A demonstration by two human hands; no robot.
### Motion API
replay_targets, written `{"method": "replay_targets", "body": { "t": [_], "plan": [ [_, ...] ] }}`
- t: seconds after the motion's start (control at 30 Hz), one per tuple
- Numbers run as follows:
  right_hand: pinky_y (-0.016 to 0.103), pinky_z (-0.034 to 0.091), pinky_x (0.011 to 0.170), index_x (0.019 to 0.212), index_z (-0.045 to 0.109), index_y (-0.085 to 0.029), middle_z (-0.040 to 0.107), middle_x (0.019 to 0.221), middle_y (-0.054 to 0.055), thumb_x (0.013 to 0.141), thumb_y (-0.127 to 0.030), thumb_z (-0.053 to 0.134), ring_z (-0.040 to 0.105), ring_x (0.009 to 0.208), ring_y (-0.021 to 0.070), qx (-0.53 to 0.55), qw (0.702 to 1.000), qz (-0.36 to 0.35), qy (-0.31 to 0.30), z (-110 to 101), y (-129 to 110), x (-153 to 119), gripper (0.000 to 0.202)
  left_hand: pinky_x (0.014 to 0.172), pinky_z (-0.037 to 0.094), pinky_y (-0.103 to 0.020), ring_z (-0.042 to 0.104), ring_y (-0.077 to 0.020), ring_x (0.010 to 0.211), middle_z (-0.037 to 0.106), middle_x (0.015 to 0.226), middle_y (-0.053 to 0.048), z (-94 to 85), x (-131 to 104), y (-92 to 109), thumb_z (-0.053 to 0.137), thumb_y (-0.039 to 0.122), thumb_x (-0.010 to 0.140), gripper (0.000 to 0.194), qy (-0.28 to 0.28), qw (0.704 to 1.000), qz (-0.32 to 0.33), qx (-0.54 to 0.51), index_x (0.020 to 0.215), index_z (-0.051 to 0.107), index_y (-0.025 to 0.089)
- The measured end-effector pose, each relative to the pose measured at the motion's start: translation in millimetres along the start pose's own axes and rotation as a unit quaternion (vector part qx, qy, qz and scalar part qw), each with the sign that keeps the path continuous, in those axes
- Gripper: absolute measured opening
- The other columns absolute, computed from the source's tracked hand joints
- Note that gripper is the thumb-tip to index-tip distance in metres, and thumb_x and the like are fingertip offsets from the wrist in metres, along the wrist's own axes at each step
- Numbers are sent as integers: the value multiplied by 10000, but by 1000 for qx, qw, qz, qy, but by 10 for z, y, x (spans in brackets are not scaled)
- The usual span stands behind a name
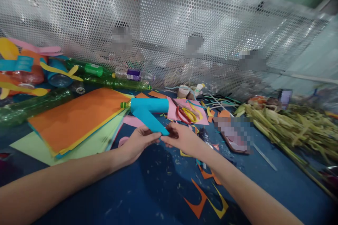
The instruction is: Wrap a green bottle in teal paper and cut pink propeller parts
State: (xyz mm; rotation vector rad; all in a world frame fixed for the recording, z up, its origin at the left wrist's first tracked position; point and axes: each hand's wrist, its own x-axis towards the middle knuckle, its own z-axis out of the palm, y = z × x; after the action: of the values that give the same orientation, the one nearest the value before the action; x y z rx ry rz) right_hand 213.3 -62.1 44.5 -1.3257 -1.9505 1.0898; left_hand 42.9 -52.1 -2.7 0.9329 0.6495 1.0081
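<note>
- A strip of blue paper hangs above the worktop, between the person's two hands and a plastic bottle sleeved in the same blue.
- The left hand pinches the strip's near end between thumb and fingers, coming in from the left.
- The right hand grips that same end from the right, its curled fingers partly hiding the corner; the two sets of fingers meet there, almost touching.
- From the fingers, the strip's long axis slants toward the far left and reaches the bottle near its neck; whether it is fixed there or only overlaps is hard to tell.
- The bottle lies on its side beyond both hands, its long axis running left to right, with the green cap at the left end. The left hand is nearer the cap, the right hand nearer the base.
- Scissors with red and yellow handles rest on pink paper, just right of the base.
- Orange paper tops a stack of sheets on the left.
</note>
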Motion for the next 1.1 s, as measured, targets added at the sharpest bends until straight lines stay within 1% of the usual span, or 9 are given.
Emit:
{"method": "replay_targets", "body": {
  "t": [0.17, 0.37, 0.5, 0.63, 0.77, 0.83, 0.9, 1.03, 1.1],
  "plan": [
    [302, 533, 575, 665, 513, -205, 665, 612, 7, 736, -248, 607, 649, 598, 170, 43, 999, 10, -8, -46, -9, 22, 125, 734, 469, -273, 606, -138, 739, 684, 815, -34, -6, 6, -14, 726, 238, 676, 168, -4, 1000, 1, 28, 806, 677, 144],
    [301, 537, 549, 602, 573, -201, 679, 595, 9, 699, -259, 640, 658, 570, 177, 22, 1000, 16, -7, -76, -21, 24, 132, 813, 445, -329, 623, -190, 829, 698, 835, -48, -10, -7, -23, 689, 265, 705, 183, -85, 988, 27, 126, 851, 676, 155],
    [305, 560, 592, 639, 632, -197, 685, 605, 6, 693, -305, 664, 669, 587, 171, 66, 997, 31, -32, -89, -7, 38, 125, 798, 441, -327, 620, -196, 825, 695, 840, -43, -22, -8, -36, 684, 279, 698, 181, -74, 984, 25, 161, 833, 667, 160],
    [308, 565, 689, 773, 671, -194, 713, 747, 23, 771, -371, 587, 687, 684, 155, 107, 989, 37, -92, -128, 14, 41, 196, 787, 440, -322, 604, -196, 828, 685, 863, -52, -30, 11, -50, 680, 269, 694, 209, -62, 984, 29, 163, 862, 655, 146],
    [312, 564, 705, 809, 646, -174, 715, 792, 48, 828, -405, 506, 691, 717, 153, 115, 985, 38, -119, -163, 49, 36, 271, 770, 433, -302, 593, -174, 790, 679, 836, -44, -30, 14, -54, 679, 239, 687, 187, -54, 986, 26, 154, 844, 654, 139],
    [322, 567, 691, 798, 638, -173, 714, 789, 51, 836, -417, 491, 691, 712, 161, 99, 988, 34, -113, -166, 71, 44, 288, 723, 432, -284, 583, -160, 732, 669, 787, -30, -27, 9, -52, 679, 241, 684, 155, -41, 985, 22, 164, 799, 649, 141],
    [327, 570, 668, 771, 636, -181, 708, 763, 46, 839, -407, 492, 688, 685, 168, 56, 995, 19, -82, -161, 89, 57, 276, 700, 432, -277, 577, -158, 717, 663, 775, -29, -23, 5, -50, 679, 251, 683, 158, -33, 985, 17, 171, 791, 644, 141],
    [324, 565, 613, 739, 625, -196, 690, 692, 29, 858, -316, 479, 669, 602, 160, -35, 999, -27, -28, -156, 88, 65, 223, 769, 435, -300, 586, -182, 825, 668, 880, -52, -32, 10, -55, 679, 259, 683, 235, -34, 986, 23, 162, 885, 642, 144],
    [311, 561, 610, 747, 620, -196, 684, 690, 24, 861, -294, 469, 668, 605, 155, -49, 998, -38, -17, -162, 67, 54, 214, 755, 434, -296, 587, -177, 802, 669, 864, -51, -45, 17, -63, 679, 269, 687, 259, -26, 984, 25, 174, 910, 642, 143]
  ]
}}
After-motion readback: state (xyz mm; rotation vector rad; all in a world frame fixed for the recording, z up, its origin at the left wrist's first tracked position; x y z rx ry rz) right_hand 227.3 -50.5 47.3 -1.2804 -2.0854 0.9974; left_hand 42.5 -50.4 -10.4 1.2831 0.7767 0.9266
